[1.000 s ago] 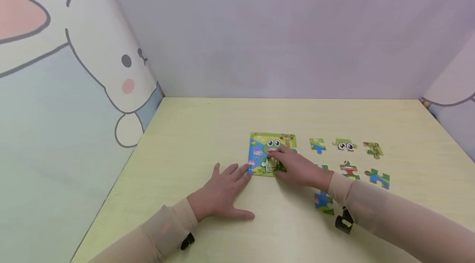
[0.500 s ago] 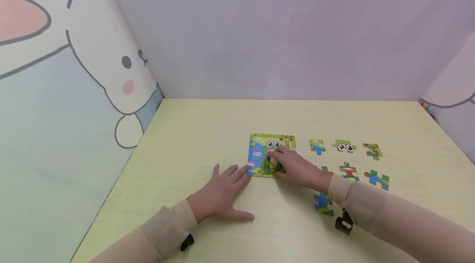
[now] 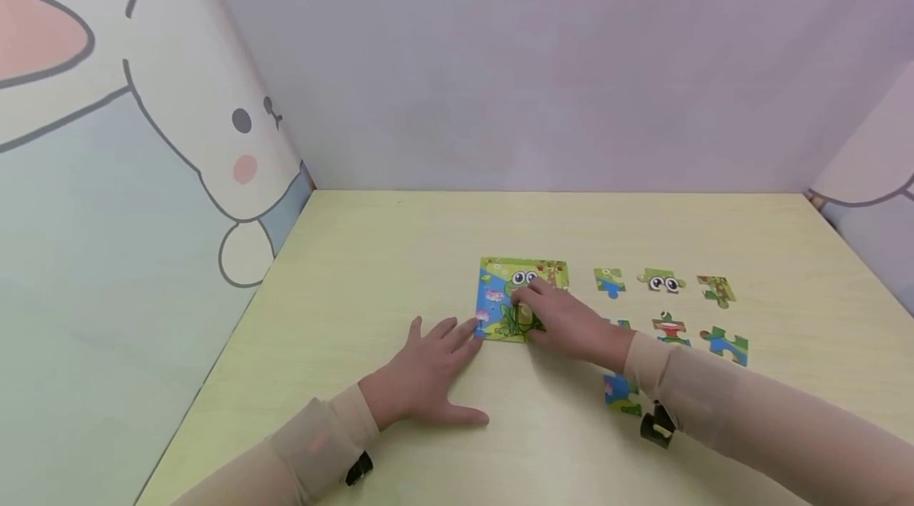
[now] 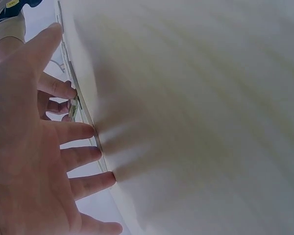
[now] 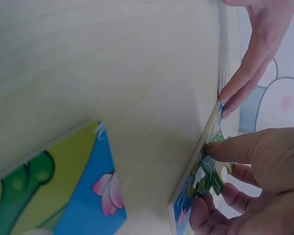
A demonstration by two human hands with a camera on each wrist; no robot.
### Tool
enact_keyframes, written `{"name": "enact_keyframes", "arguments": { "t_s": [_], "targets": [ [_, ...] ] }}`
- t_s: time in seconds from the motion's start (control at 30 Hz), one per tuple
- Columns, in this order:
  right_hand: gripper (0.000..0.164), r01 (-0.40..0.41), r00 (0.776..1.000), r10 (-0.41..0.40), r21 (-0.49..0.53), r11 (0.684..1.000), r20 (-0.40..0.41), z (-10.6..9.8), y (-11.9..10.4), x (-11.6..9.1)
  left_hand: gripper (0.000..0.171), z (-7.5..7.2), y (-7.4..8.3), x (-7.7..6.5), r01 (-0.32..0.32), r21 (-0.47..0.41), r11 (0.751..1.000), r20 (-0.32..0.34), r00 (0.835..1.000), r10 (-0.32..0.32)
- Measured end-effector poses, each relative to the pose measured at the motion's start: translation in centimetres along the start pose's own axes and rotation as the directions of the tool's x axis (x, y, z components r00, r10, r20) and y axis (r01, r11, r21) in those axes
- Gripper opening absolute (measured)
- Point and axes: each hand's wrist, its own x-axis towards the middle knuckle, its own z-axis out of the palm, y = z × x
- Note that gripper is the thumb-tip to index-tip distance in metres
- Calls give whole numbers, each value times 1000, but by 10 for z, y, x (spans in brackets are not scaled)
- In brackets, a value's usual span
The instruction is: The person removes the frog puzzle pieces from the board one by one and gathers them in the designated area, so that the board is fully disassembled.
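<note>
A square frog puzzle board (image 3: 493, 284) lies flat on the table in the head view. My right hand (image 3: 567, 320) is over its right half and pinches a green frog puzzle piece (image 5: 213, 174) between thumb and fingers. The right wrist view shows this piece tilted against the board, its lower edge hidden by the fingertips. To the left, my left hand (image 3: 428, 375) lies on the table with fingers spread. Its fingertips touch the board's near left corner. In the left wrist view the left hand (image 4: 34, 152) has straight fingers along the board's edge.
Several loose puzzle pieces lie right of the board: one with eyes (image 3: 662, 282), one with a red mouth (image 3: 671, 327), one with a tree (image 3: 716, 290), and a blue one (image 3: 623, 393) near the right sleeve. A wall (image 3: 500, 93) stands behind the table.
The piece in my right hand showed a bright glare a second ago; now its picture lines up with the board's frog. Both hands have barely moved.
</note>
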Motion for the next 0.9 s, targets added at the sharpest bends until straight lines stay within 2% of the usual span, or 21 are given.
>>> {"name": "enact_keyframes", "arguments": {
  "t_s": [0.27, 0.43, 0.57, 0.7, 0.8, 0.9],
  "targets": [
    [31, 3, 999, -1, 38, 999, -38, 0, 0, -1, 103, 0, 0, -1, 3, -3, 1000, 1, 1000, -3],
    [28, 25, 999, -23, 124, 992, -24, -6, 7, -2, 103, -1, 1, -1, 8, -16, 1000, 4, 1000, -8],
    [32, -14, 1000, 17, 221, 975, -10, -19, 16, -9, 103, 0, 1, -2, 10, -22, 1000, 8, 1000, -10],
    [30, -52, 999, 47, 256, 965, 25, -40, 32, -30, 104, 1, 2, -1, 9, -21, 1000, 7, 1000, -9],
    [28, -75, 994, 57, 223, 972, 89, -54, 48, -55, 105, 2, 1, -1, 7, -14, 1000, 5, 1000, -6],
    [26, -111, 980, 76, 195, 974, 182, -64, 65, -82, 104, 1, 1, -1, 3, -2, 1000, -1, 1000, -3]
  ]
}}
